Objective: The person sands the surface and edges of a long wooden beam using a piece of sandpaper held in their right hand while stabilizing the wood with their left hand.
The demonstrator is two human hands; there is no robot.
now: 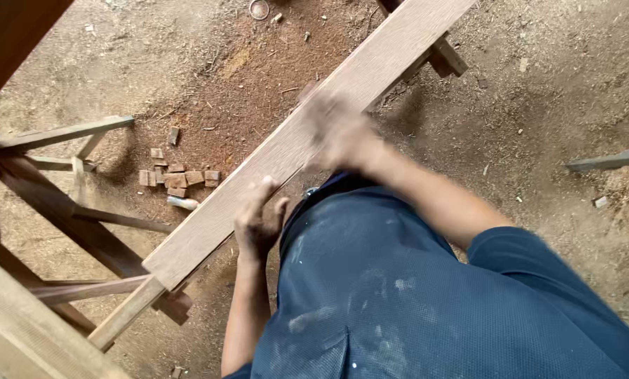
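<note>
Across the middle of the view, a long pale brown wooden plank (293, 144) runs diagonally from lower left to upper right, its lower end resting on a wooden trestle frame (128, 312) and its upper end crossing a second dark wooden support (444, 56). Right hand (339, 133) lies on the plank's top face about midway along; it is motion-blurred, so whether the fingers are spread or closed cannot be told. Left hand (257, 221) sits at the plank's near edge, further down toward the lower end, fingers loosely apart and slightly curled, thumb out, touching the edge rather than clamped around it. Both forearms are bare; a blue dust-marked shirt (398, 295) fills the frame below the plank.

Beyond the plank's far edge, on the ground, a cluster of small square wooden offcut blocks (177, 177) lies in reddish sawdust (258, 77). Just beside the blocks, nearer the plank, lies a small pale cylindrical object (182, 203). Left of the plank stands a dark slanted wooden frame of struts (55, 203). Near the plank's upper end, at the top of the view, a small metal ring (259, 8) rests on the dirt. Well to the right of the plank, a grey bar (609, 160) juts in from the edge.
</note>
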